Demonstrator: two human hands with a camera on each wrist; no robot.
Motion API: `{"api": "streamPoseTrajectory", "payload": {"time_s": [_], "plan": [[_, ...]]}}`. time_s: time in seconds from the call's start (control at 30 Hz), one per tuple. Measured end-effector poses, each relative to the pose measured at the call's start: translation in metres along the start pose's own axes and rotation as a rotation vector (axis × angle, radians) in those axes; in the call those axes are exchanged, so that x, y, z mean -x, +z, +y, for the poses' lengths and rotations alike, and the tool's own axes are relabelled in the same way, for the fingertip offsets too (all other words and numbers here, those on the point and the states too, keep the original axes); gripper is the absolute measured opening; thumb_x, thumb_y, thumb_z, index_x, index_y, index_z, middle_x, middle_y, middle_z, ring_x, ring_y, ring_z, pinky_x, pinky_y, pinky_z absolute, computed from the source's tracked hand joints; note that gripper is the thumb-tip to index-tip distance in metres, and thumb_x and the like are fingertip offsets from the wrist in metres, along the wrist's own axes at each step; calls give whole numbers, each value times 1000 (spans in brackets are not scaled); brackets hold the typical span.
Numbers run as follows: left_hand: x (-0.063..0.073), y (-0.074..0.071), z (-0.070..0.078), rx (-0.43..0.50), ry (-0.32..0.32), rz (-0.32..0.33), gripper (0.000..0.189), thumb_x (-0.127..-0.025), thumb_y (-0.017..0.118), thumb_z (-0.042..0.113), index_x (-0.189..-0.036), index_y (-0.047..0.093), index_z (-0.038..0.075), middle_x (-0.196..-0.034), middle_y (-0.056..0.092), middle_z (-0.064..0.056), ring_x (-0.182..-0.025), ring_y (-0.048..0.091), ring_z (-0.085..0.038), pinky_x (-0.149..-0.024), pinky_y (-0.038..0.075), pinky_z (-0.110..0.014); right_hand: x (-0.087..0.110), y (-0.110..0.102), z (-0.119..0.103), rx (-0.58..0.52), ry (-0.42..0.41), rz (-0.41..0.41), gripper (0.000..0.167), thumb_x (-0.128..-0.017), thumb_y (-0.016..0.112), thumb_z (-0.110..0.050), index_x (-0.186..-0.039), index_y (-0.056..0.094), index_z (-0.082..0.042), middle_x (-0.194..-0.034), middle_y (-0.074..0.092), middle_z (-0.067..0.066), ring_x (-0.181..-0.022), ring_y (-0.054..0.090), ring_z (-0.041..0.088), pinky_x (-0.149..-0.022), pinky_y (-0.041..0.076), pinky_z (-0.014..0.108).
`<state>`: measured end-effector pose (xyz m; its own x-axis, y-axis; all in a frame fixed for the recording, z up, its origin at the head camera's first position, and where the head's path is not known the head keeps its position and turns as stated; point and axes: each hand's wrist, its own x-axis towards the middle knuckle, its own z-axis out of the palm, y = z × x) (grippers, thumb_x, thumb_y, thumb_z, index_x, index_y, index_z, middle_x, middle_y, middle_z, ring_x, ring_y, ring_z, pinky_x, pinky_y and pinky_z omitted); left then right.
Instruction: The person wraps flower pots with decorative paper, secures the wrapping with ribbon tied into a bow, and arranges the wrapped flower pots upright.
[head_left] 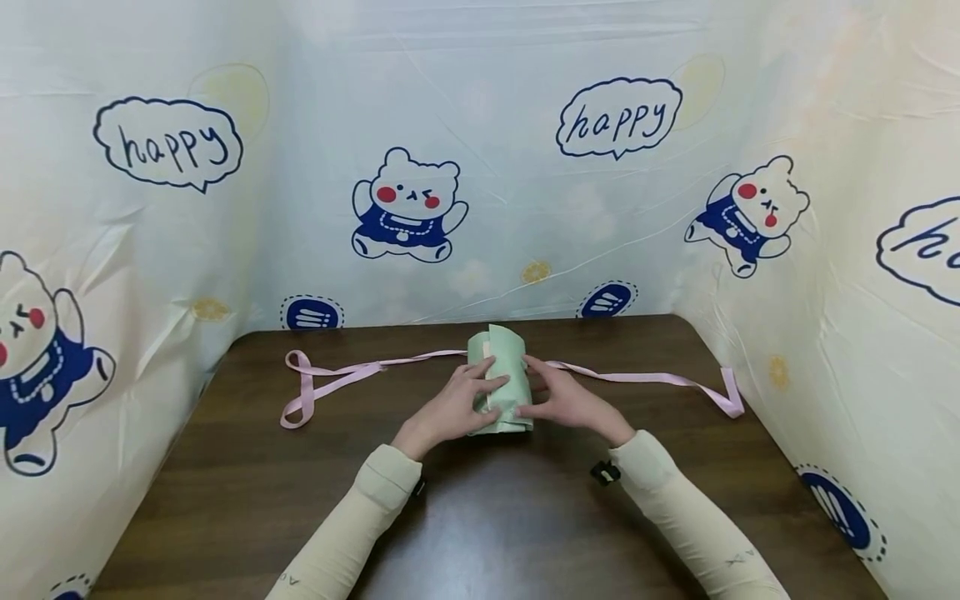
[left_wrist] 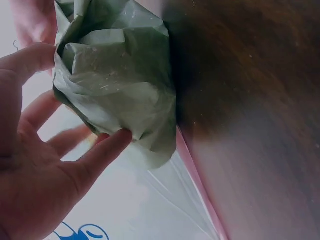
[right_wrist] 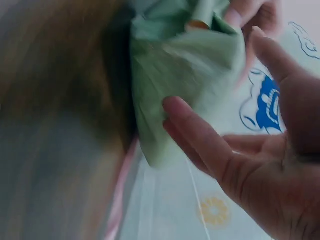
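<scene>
A roll of pale green wrapping paper (head_left: 510, 383) lies on the table between the hands, its folded, crumpled end (left_wrist: 115, 85) toward the person. My left hand (head_left: 453, 404) rests on its top and left side with fingers spread; some fingers pass behind the paper edge in the left wrist view. On the other side, my right hand (head_left: 573, 404) has its extended fingers (right_wrist: 195, 132) at the roll's right side, light contact or a small gap. What the paper encloses is mostly hidden. A pink ribbon (head_left: 637, 377) stretches out from both sides of the roll, its middle hidden.
The dark wooden table (head_left: 480, 517) meets a patterned curtain (head_left: 510, 208) at the back and both sides. Toward the left, the ribbon's end (head_left: 303, 392) lies in loops; its right end (head_left: 727, 400) folds near the table's right edge.
</scene>
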<state>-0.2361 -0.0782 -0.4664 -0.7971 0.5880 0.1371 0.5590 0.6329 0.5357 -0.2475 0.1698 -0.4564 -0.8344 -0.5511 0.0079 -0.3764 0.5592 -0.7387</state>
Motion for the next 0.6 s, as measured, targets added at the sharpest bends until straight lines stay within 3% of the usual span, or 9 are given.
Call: {"api": "streamPoseTrajectory", "payload": {"time_s": [0.27,0.6], "plan": [[11,1,-3,55,-27,-16,62,-99,67,31,-156,43,22,-167,14,-24,-149,30,-43,-110,43,-53,-10,21,-5,93,-43,106,86,-85,85,-24,-153,40,2,-155,44,20,-133,54,34,-104,49,48],[16,12,-9,154,9,76,65,-94,73,19,-153,47,16,-165,18,-25,-146,35,-41,-107,46,-49,-9,31,-14,122,-110,145,80,-85,84,-15,-151,43,5,-147,53,23,-129,56,34,-102,50,49]]}}
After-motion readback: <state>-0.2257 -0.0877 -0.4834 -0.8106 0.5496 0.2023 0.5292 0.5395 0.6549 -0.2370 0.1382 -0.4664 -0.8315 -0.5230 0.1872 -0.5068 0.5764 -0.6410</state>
